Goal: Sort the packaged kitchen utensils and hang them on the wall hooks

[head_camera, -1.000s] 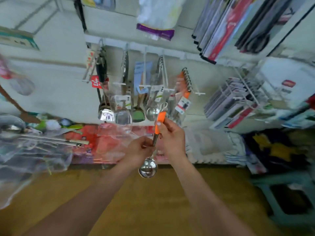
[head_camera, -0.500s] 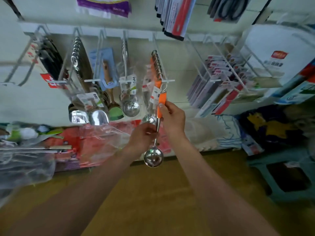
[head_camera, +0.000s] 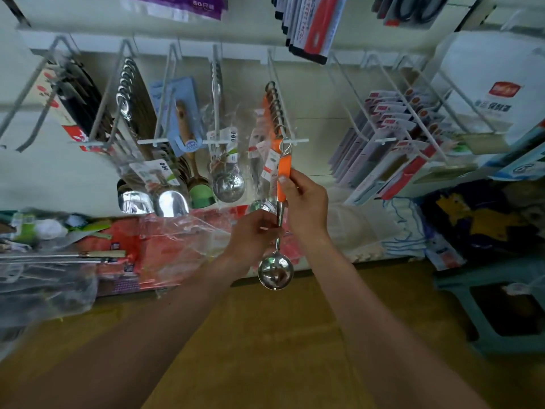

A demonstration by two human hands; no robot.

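Right hand (head_camera: 306,208) pinches the orange grip of the ladle (head_camera: 284,175); left hand (head_camera: 253,234) pinches its steel shaft. The hanging loop sits at the tip of the wall hook (head_camera: 299,140), by its crossbar.

Risk: release before the loop clears the crossbar would likely drop the ladle to the floor (head_camera: 265,349).

Clearance: bagged ladles (head_camera: 228,184) crowd the left side; there is open room on the right.

The premises were a retail shop: white wall hooks (head_camera: 290,113) carried packaged utensils (head_camera: 227,160) with price tags (head_camera: 269,165), beside racks of carded goods (head_camera: 389,134).
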